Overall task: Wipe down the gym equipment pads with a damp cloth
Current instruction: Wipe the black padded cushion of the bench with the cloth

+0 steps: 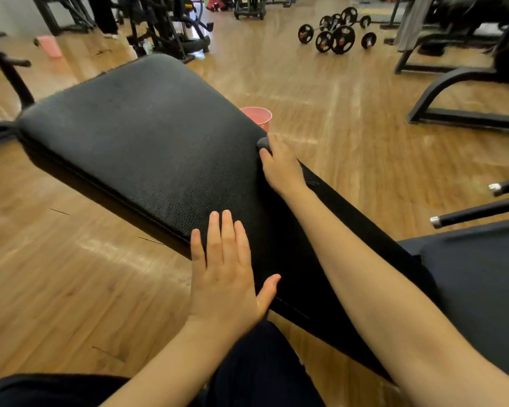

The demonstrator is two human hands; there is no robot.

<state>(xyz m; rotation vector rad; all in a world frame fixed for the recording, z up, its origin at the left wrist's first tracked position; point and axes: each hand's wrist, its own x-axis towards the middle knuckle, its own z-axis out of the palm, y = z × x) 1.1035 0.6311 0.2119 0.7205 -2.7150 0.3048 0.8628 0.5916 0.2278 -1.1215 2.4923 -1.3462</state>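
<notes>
Black bench pad (135,136) over glossy wood floor (321,92), barbells (335,33) beyond

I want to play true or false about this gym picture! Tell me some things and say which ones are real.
1. The left hand lies flat on the black pad. True.
2. The pink bucket sits on top of the pad. False: it stands on the floor behind it.
3. The right hand is at the pad's far edge. True.
4. The barbells are stacked on a rack. False: they lie on the wooden floor.
</notes>
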